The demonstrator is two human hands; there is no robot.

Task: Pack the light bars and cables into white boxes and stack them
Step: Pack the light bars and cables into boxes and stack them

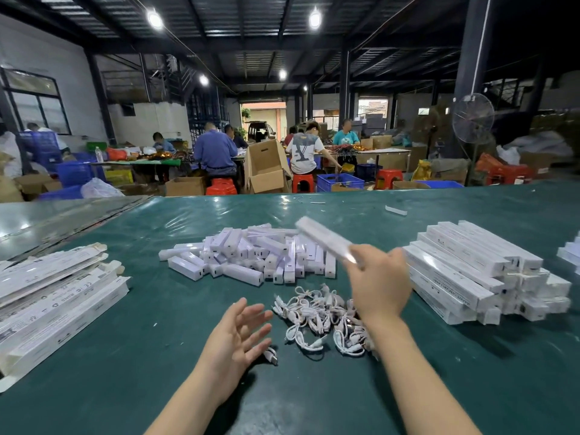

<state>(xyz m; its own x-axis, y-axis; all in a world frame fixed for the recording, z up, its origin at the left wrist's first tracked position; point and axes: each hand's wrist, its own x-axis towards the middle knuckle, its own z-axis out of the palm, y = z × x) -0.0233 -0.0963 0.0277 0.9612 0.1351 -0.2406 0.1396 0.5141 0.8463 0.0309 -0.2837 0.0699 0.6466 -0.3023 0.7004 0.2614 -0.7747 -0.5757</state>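
1. Right hand (379,287): fingers curled round one end of a long white piece (324,241), held above the bench (314,403), far end pointing up-left. It is blurred, so I cannot tell light bar from filled box.
2. Left hand (238,334): fingers spread, holding nothing, just left of the cable pile (323,318). One loose cable (271,358) lies by its fingertips.
3. Light bars (251,255) heaped beyond the cables. Flat boxes (53,293) far left, packed stack (477,271) right.
4. My judgement on handling: bars are light, stiff and smooth, so grip near one end and feed endwise into the box. Cables are limp and tangle-prone, so pinch a single bundle. Boxes are thin card, so hold them gently.
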